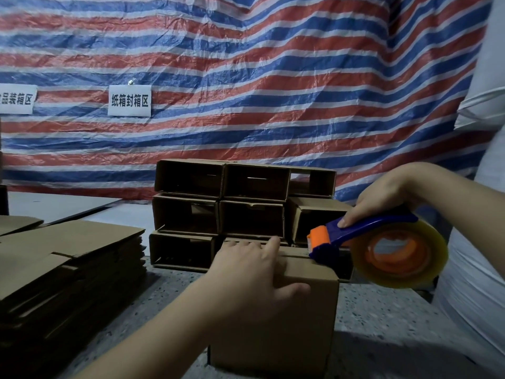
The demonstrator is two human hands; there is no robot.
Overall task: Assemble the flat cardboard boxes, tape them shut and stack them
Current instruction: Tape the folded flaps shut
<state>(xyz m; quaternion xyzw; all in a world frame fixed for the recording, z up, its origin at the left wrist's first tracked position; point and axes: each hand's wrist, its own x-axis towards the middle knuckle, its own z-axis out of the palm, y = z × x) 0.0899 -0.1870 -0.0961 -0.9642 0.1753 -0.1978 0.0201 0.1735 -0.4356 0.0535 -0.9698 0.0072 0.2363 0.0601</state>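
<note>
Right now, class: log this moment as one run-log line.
left hand: presses box flaps | right hand: grips tape dispenser at seam | step: taping

We count one box (pixel 276 310) under the hands, eight open boxes (pixel 218 206) stacked behind it, one pile of flat cardboard (pixel 68 272) whose sheets we can't count, one tape dispenser (pixel 363 242), two paper signs (pixel 129 100), two hands (pixel 246 280)

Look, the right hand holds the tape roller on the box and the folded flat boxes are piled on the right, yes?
Not quite. The head view shows the flat boxes piled on the left. The right hand does hold the tape roller on the box.
</note>
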